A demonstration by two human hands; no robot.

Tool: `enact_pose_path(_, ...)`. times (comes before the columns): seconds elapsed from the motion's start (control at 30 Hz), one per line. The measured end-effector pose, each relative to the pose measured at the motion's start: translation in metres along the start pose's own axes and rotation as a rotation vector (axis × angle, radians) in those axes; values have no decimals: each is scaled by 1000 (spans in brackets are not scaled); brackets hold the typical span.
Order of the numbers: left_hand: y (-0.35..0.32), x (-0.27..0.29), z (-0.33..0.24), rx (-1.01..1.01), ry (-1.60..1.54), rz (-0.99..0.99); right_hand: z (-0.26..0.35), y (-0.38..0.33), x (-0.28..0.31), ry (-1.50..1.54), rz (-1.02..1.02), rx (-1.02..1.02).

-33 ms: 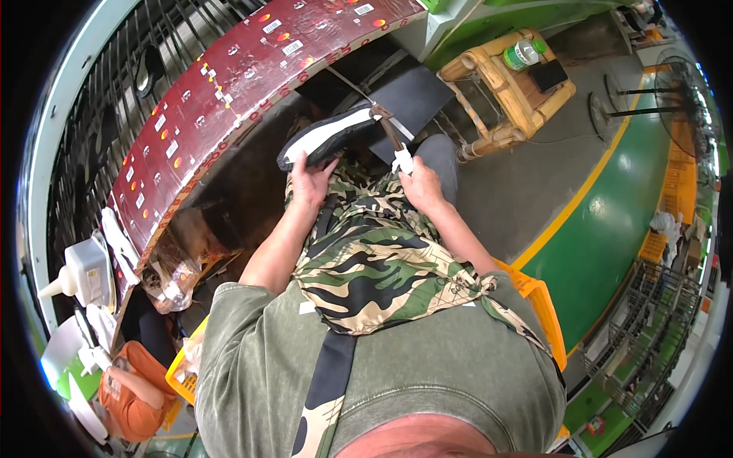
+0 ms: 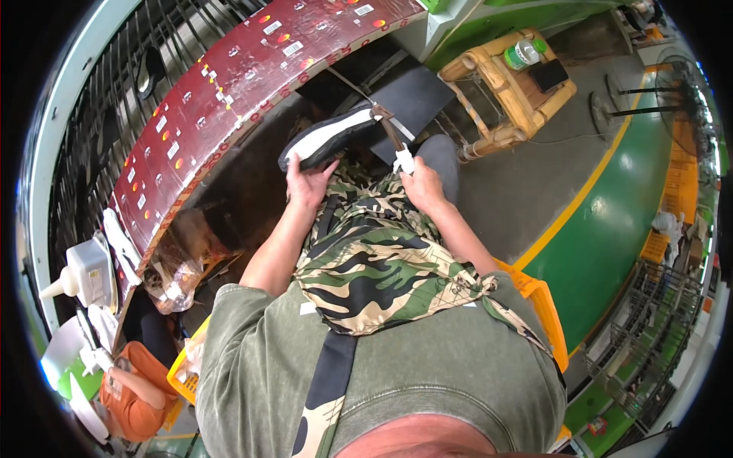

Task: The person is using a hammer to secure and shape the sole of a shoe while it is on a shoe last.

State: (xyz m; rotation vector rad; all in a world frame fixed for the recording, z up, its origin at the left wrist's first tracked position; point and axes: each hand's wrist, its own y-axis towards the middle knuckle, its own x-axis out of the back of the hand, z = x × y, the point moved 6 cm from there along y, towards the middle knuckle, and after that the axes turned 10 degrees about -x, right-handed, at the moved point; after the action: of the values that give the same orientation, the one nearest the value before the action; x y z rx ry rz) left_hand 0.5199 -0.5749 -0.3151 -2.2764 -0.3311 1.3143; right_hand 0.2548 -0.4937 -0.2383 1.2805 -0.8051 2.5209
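A black shoe [image 2: 336,143] with a white sole-side strip lies tilted over my lap, below the red-covered bench. My left hand [image 2: 307,185] grips its lower left end, thumb up against the white strip and fingers at the underside. In my right hand [image 2: 423,185] is the white-wrapped handle [image 2: 404,161] of a brown metal tool [image 2: 393,131]. The tool's head meets the other end of the shoe, but the exact contact is too small to make out. A camouflage apron [image 2: 382,259] covers my lap.
The bench [image 2: 252,80] curves along the far left. A bamboo stool [image 2: 511,91] with a bottle [image 2: 524,54] and a dark phone-like slab [image 2: 548,75] stands at the far right, beside a fan [image 2: 664,95]. A white squeeze bottle [image 2: 88,273] and a person in orange [image 2: 137,393] are at left.
The left end of the shoe has tipped slightly, and my left thumb has shifted a little to the left with it. My right hand and the tool have hardly moved.
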Motion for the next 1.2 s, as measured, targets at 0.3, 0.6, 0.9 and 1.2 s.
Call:
enact_pose_path(0.3,-37,-3,-41,406,518,405,-18,16,6,130,43,24)
enact_pose_path(0.6,-47,0,0,547,785,249,4,13,16,428,25,85)
enact_pose_path(0.9,-70,-5,31,420,713,186,109,-45,190,1032,-566,604)
enact_pose_path(1.2,-75,-9,41,405,636,162,58,-32,11,118,19,330)
